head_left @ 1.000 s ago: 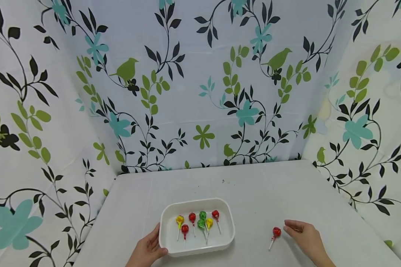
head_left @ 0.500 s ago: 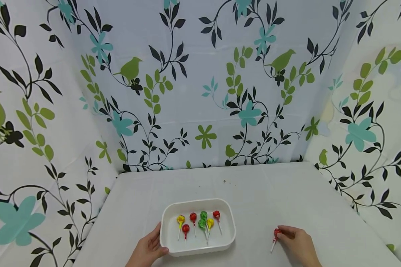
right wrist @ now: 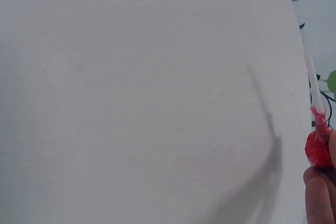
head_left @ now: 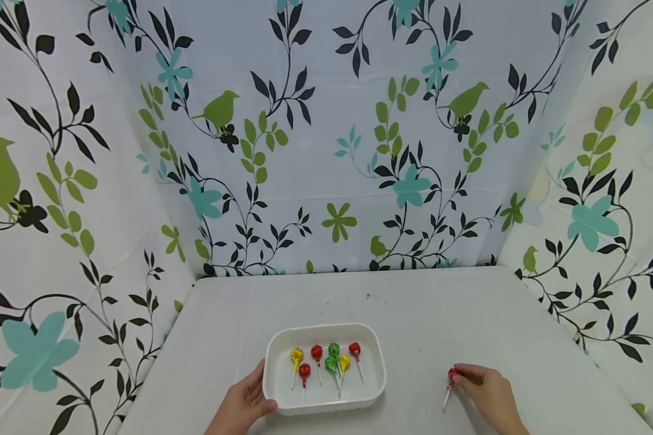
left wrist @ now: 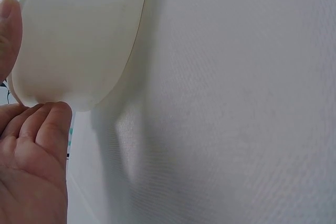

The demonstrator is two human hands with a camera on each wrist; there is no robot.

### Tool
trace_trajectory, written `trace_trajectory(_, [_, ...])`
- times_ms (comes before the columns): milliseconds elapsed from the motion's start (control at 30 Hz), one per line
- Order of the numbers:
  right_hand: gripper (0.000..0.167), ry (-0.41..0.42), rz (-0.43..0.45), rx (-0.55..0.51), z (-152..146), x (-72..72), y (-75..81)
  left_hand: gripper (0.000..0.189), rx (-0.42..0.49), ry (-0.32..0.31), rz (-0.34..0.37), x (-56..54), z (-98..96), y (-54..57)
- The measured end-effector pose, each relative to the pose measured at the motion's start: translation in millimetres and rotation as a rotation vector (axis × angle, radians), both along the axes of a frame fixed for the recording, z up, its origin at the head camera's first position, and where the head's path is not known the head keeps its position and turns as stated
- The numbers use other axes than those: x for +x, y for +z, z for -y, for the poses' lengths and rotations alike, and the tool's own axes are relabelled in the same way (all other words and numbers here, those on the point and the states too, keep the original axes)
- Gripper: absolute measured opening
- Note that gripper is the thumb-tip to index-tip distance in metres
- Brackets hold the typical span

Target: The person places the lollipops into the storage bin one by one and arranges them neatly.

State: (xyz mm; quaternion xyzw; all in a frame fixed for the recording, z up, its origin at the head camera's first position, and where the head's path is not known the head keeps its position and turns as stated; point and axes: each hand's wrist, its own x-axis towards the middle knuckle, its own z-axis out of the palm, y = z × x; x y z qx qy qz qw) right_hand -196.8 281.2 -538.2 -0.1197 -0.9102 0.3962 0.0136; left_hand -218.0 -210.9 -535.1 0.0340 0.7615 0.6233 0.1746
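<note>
A white plastic tray point(head_left: 354, 406) stands on the table in the head view, with several wrapped lollipops in red, yellow and green lying in it. At its left end my left hand point(head_left: 242, 401) holds it, fingers against the side wall and thumb at the front corner. The left wrist view shows the tray wall point(left wrist: 79, 40) between thumb and fingers. Right of the tray, my right hand point(head_left: 488, 393) pinches a red lollipop point(head_left: 452, 374) by its candy head, the stick pointing down towards the front. In the right wrist view the lollipop point(right wrist: 317, 148) is partly covered by the fingertips.
The tray and hands are over a white-covered table point(head_left: 424, 314). Curtains point(head_left: 326, 139) printed with leaves, birds and flowers enclose its back and both sides. A few small dark specks point(head_left: 369, 296) mark the cloth near the back edge.
My right hand has moved left to the lone red lollipop and taken it between thumb and fingers. The left hand keeps its hold on the tray, and the head view has shifted slightly.
</note>
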Motion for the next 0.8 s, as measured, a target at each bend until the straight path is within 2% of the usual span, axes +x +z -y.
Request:
trace_trajectory(400, [0.029, 0.066, -0.105, -0.017, 27, -23.4, 40.3, 0.099, 0.027, -0.013, -0.021, 1.3, 1.7, 0.3])
trace_trajectory(667, [0.024, 0.163, -0.161, -0.002, 68, -41.8, 61.2, 0.101, -0.010, -0.006, -0.019, 2.4, 2.1, 1.5])
trace_trajectory(800, [0.022, 0.221, -0.159, -0.003, 96, -52.0, 70.1, 0.102, -0.006, -0.012, -0.029, 1.5, 3.8, 1.6])
